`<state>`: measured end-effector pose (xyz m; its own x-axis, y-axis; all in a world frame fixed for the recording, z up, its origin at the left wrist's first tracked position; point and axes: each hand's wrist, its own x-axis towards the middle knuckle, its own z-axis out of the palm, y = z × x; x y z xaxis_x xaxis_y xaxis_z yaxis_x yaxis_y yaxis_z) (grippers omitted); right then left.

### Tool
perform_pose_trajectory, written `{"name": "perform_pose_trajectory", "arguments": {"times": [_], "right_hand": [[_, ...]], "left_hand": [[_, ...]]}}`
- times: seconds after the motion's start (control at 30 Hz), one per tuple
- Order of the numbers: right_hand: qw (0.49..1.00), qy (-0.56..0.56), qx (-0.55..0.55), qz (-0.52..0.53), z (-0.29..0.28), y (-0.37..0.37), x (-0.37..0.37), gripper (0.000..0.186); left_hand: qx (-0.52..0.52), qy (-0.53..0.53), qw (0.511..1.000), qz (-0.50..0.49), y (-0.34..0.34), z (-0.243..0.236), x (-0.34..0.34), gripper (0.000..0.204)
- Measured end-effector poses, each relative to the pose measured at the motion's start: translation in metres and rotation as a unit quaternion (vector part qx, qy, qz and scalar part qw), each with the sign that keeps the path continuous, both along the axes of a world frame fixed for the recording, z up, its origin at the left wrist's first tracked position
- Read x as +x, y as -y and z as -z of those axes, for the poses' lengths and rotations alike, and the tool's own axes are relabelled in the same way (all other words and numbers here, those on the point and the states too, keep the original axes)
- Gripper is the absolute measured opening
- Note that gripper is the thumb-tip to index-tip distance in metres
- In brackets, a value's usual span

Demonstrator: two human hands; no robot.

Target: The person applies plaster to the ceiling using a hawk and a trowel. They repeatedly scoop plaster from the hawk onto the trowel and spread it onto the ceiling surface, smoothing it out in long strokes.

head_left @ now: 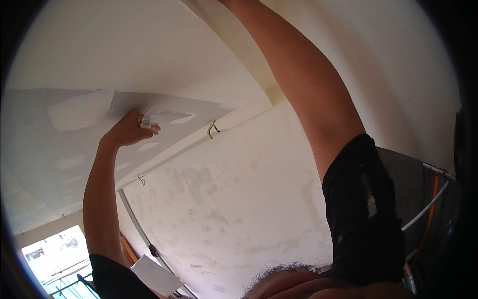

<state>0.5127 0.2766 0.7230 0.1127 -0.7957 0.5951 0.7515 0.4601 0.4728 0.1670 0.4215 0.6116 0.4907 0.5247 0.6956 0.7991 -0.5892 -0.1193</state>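
My left hand (127,130) is raised to the ceiling, its fingers closed round the pale handle of a putty knife. The wide, thin blade of this putty knife (164,116) lies against or very near the grey ceiling surface (30,149); I cannot tell which. Next to the hand is a large patch of white filler (82,109), with a smooth white coat (124,50) over the ceiling above it. My right forearm (303,65) reaches up past the top edge, so the right hand and anything in it are out of the picture.
A stained, pale wall (239,189) stands beyond, with short wires (213,130) hanging where it meets the ceiling. A bright window opening (57,259) is at lower left. Near my left sleeve are a metal pole (134,214) and a white sheet (157,275). A metal frame (425,204) with an orange cable stands right.
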Motion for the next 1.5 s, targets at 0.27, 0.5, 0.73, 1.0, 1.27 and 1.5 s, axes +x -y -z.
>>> {"name": "perform_pose_trajectory", "arguments": {"times": [0.27, 0.5, 0.73, 1.0, 1.27, 1.5], "right_hand": [[0.997, -0.035, 0.073, 0.006, 0.001, 0.010, 0.034, 0.048], [1.000, -0.007, -0.013, -0.015, 0.034, -0.035, 0.059, 0.046], [0.999, 0.016, -0.051, 0.000, 0.018, -0.075, 0.063, 0.045], [0.996, 0.015, -0.082, -0.011, 0.013, -0.094, 0.056, 0.045], [0.999, 0.010, -0.026, 0.021, -0.003, -0.102, 0.060, 0.049], [0.999, 0.002, -0.051, 0.003, 0.002, -0.094, 0.051, 0.050]], "left_hand": [[-0.001, 0.007, 1.000, 0.000, -0.003, -0.002, -0.003, 0.031], [-0.009, 0.013, 1.000, -0.011, 0.004, 0.001, 0.004, 0.033], [-0.010, 0.011, 1.000, -0.003, 0.010, 0.002, 0.010, 0.032], [0.003, 0.009, 1.000, -0.025, 0.003, 0.001, 0.006, 0.028], [0.006, 0.006, 0.999, -0.036, -0.004, -0.002, 0.005, 0.028], [0.006, 0.023, 0.999, -0.023, -0.004, -0.001, 0.004, 0.030]]}}
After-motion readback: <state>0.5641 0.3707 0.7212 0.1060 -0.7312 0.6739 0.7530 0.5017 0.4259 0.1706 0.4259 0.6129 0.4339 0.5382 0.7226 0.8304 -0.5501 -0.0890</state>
